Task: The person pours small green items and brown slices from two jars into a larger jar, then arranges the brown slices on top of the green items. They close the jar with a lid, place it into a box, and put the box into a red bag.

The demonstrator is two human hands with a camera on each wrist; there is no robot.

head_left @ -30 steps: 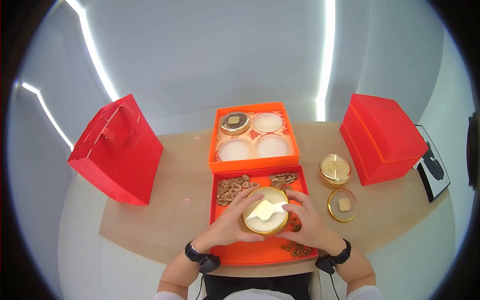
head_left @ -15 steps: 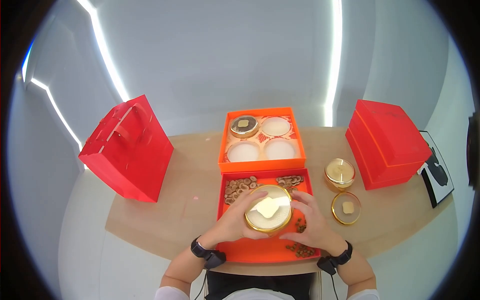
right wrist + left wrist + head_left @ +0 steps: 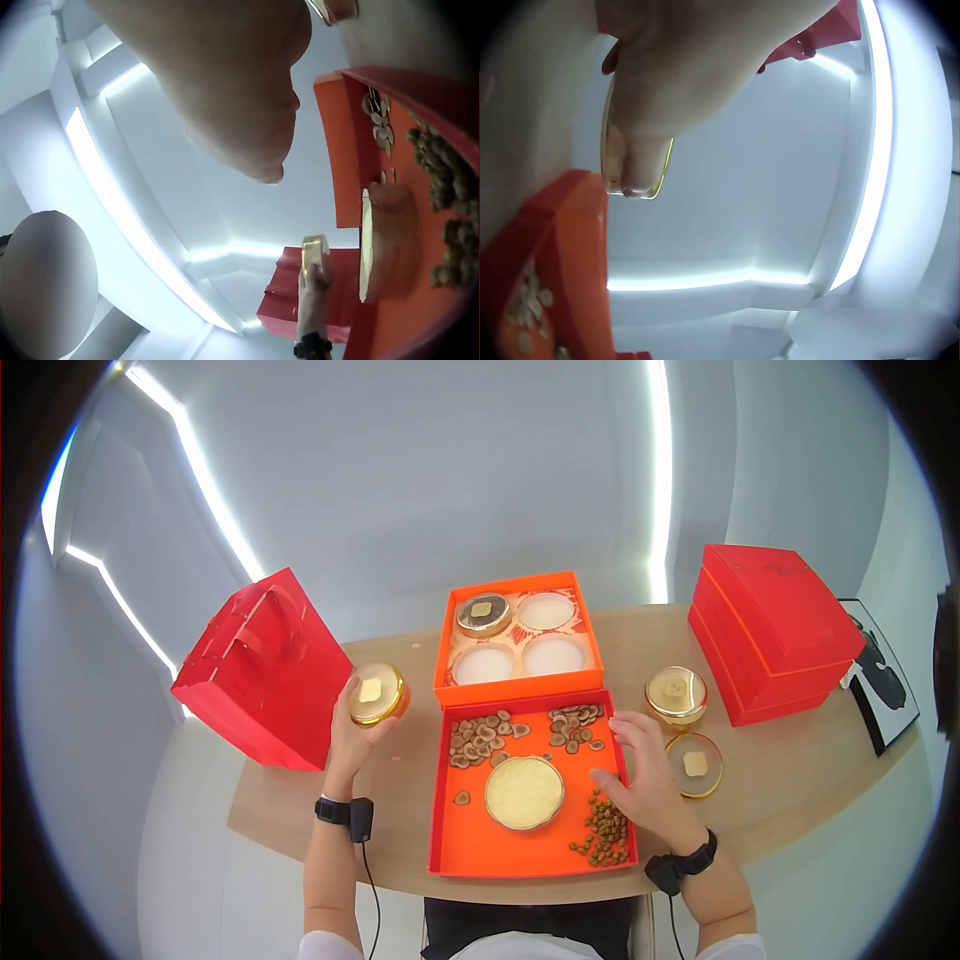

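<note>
My left hand (image 3: 350, 735) grips a gold-rimmed clear lid (image 3: 378, 694) with a pale label, held left of the boxes beside the red bag. In the left wrist view the fingers cover much of this lid. A round clear jar (image 3: 524, 793) of pale yellow powder stands uncovered in the shallow red tray (image 3: 470, 850). My right hand (image 3: 650, 775) holds nothing and hovers over the tray's right edge, fingers loosely bent. Dried brown slices (image 3: 478, 740) lie along the tray's far side, and small greenish-brown pieces (image 3: 606, 832) sit in its near right corner.
Behind the tray, an orange box (image 3: 520, 690) has several round wells, one holding a gold-rimmed jar (image 3: 483, 615). A lidless-looking jar (image 3: 675, 695) and another lid (image 3: 693, 764) lie to the right. A red bag (image 3: 265, 680) stands left, red boxes (image 3: 770, 635) right.
The lid has come off the jar; my left hand has carried it away to the left. The jar now stands in the tray, and my right hand has let go and moved right.
</note>
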